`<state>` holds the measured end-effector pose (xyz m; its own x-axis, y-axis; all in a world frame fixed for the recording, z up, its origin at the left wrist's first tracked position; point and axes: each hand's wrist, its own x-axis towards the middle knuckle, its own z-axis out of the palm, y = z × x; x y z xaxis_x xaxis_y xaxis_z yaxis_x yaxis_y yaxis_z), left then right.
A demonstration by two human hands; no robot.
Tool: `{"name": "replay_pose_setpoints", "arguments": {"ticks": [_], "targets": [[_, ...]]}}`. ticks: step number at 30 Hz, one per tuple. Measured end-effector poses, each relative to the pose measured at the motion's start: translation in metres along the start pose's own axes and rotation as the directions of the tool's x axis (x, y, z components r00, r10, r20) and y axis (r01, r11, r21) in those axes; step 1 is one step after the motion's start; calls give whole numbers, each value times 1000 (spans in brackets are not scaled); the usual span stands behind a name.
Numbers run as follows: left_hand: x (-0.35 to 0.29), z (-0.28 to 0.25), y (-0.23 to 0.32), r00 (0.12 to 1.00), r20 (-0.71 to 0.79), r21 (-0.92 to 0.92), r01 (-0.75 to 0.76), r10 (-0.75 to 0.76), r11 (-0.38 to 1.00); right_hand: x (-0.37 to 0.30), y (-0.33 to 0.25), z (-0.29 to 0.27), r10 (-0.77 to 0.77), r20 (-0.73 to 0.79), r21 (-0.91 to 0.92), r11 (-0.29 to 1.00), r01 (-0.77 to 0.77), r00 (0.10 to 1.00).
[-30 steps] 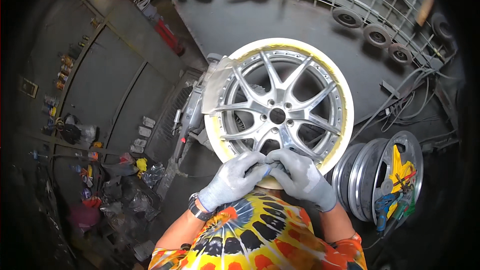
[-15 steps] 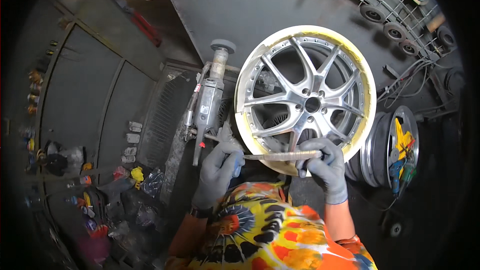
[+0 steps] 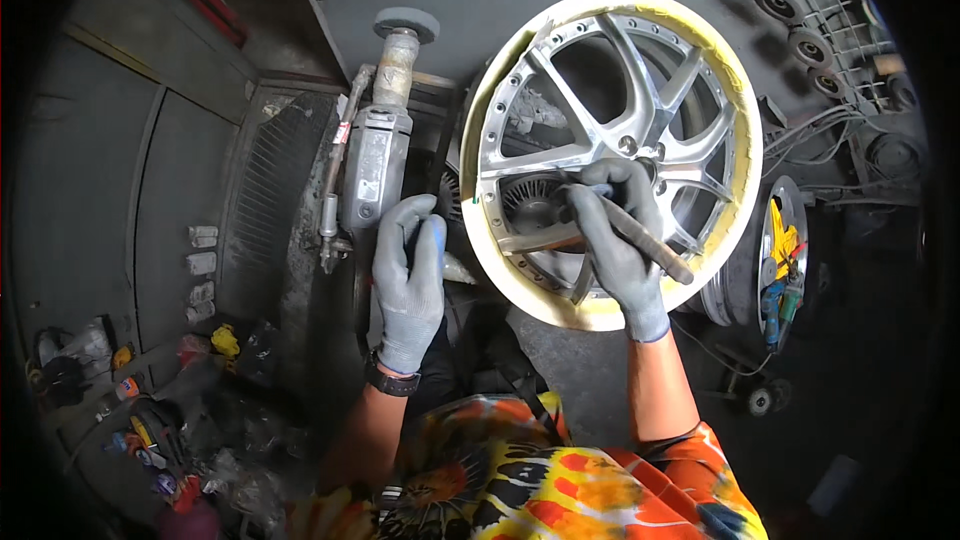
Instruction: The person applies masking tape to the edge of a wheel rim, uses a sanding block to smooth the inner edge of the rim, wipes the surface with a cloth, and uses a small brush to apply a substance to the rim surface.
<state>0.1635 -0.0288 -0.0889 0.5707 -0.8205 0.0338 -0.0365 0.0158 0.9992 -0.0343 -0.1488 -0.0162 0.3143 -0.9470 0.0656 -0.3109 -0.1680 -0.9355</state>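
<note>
In the head view my right hand, in a grey glove, is closed round a slim, tapered stick-like tool. Its thin end points up and left over the spokes, and its thicker end sticks out past my palm. Behind it stands a silver multi-spoke alloy wheel, its outer lip covered with yellowish tape. My left hand, gloved as well, is raised left of the wheel with fingers apart and nothing in them. Close to it is a large grey power tool with a round disc on top.
At right, another wheel holds a yellow cloth and a blue-green tool. Several small discs hang on a wire grid at upper right. Cables run below it. Bags and clutter lie at lower left.
The tool was held level across both hands; now only my right hand has it, tilted and farther up over the wheel. My left hand has let go and opened. The view has shifted.
</note>
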Motion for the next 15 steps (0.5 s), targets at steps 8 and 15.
{"name": "replay_pose_setpoints", "arguments": {"ticks": [8,15], "targets": [[-1,27,-83,959,-208,-63,184,-193,981,26,23,-17,-8,293,-110,993,42,956],[7,41,-127,946,-204,475,-130,253,870,75,17,-33,-244,543,-102,931,352,803]]}}
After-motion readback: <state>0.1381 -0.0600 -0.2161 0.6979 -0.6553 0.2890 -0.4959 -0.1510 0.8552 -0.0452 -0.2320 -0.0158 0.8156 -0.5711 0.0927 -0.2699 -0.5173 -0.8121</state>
